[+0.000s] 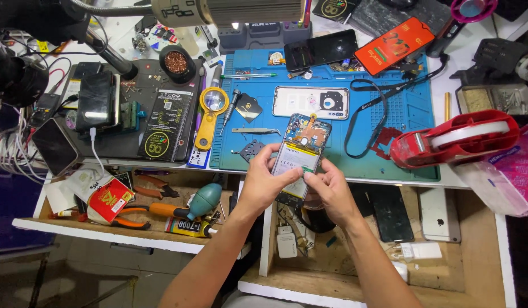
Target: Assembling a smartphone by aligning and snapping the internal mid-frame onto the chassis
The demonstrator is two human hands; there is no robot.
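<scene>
Opened smartphone with back cover off, battery and circuit board bare (301,151) — held over the near edge of the blue silicone work mat (389,114). Gripped along its lower left edge by left hand (264,179); pinched at lower right by right hand (331,191). Beyond, on the mat — white phone back cover (292,102), steel tweezers (255,130). Off right, red tape dispenser (455,140).

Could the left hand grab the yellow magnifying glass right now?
Probably not yet: the left hand is busy holding the opened phone. Once freed, the yellow magnifying glass lies uncovered on the mat, nothing blocking it.
</scene>
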